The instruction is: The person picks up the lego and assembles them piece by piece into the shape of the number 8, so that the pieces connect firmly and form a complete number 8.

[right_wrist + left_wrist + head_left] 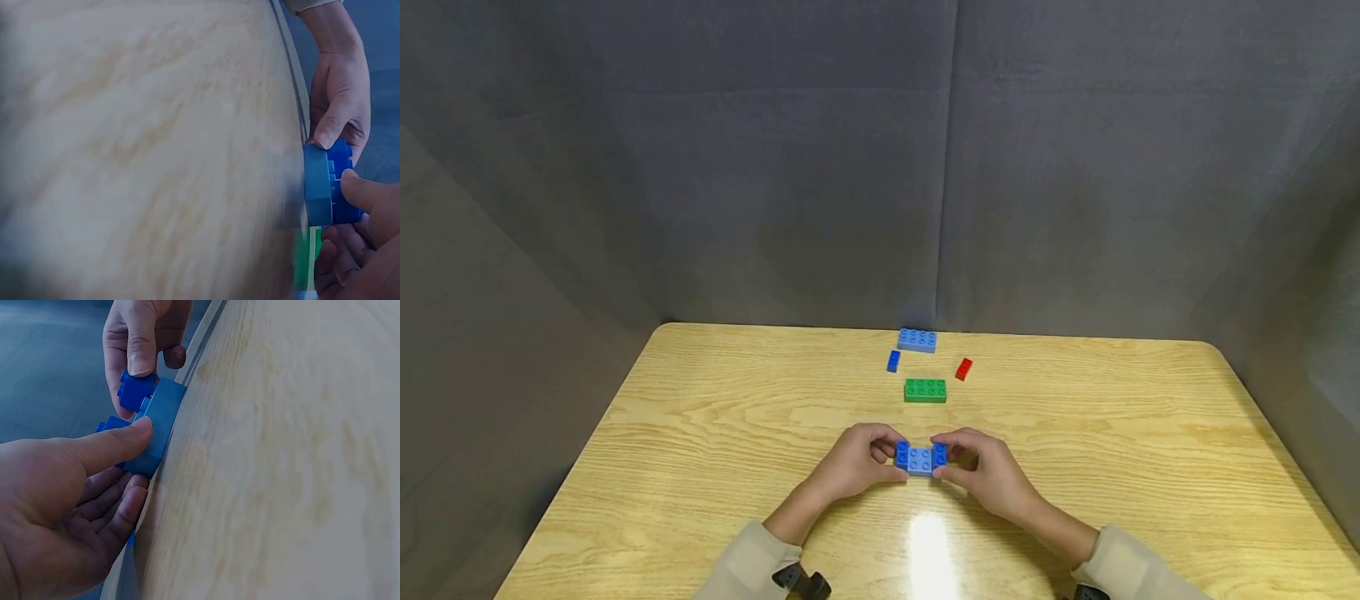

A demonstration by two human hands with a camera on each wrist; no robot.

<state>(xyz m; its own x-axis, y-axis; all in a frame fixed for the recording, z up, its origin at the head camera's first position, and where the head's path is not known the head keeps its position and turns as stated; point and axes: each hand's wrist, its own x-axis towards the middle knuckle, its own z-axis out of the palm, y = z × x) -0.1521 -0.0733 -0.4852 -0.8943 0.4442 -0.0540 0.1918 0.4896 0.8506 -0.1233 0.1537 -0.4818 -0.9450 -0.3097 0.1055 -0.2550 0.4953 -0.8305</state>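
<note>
A light blue toy brick (920,461) lies lengthwise between the two hands, low over the wooden table. One small dark blue brick (902,453) sits on its left end, studs up. My left hand (857,461) grips that end, the thumb along the near side and the fingers behind. At the other end, my right hand (991,471) pinches a second dark blue brick (136,392) between thumb and fingers, on top of the light blue one. Two rows of studs show in the middle between the dark blue bricks.
Beyond the hands lies a green brick (926,391). Behind it are a small dark blue brick (893,361), a small red brick (964,369) and another light blue brick (917,340) near the table's back edge. Grey curtains (805,208) surround the table (715,400).
</note>
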